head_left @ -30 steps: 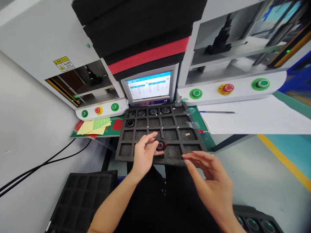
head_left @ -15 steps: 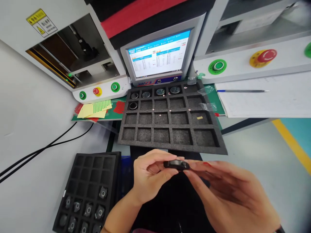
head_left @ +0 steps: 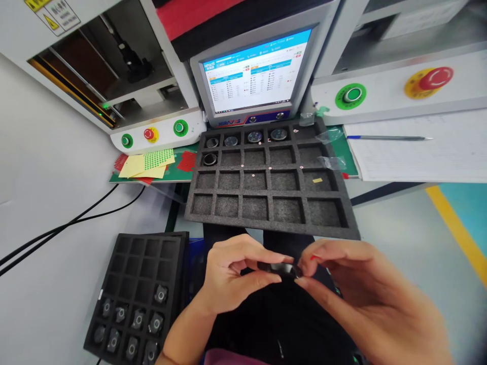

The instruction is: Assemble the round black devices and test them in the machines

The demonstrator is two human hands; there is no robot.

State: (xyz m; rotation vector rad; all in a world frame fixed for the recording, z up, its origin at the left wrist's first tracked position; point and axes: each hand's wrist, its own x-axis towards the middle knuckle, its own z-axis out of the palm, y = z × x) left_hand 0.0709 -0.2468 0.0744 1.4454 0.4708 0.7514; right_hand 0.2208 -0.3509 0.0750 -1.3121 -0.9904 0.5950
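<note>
Both hands hold one small round black part (head_left: 280, 267) over my lap, below the foam tray. My left hand (head_left: 232, 274) pinches its left side between thumb and fingers. My right hand (head_left: 361, 299) grips its right edge with thumb and forefinger. The black foam tray (head_left: 266, 190) with square pockets lies in front of me; several round parts (head_left: 254, 137) sit in its far row and one ring (head_left: 209, 159) in the second row.
A second black foam tray (head_left: 137, 294) at lower left holds several parts. A monitor (head_left: 253, 71) stands behind the tray, flanked by machines with green (head_left: 350, 95) and red (head_left: 433, 78) buttons. Yellow label sheets (head_left: 146, 165) lie left; a pen (head_left: 388, 137) on paper lies right.
My left hand carried the black part from over the tray down to my lap. My right hand closed on its other side. The view tilted downward, revealing the lower-left tray's parts.
</note>
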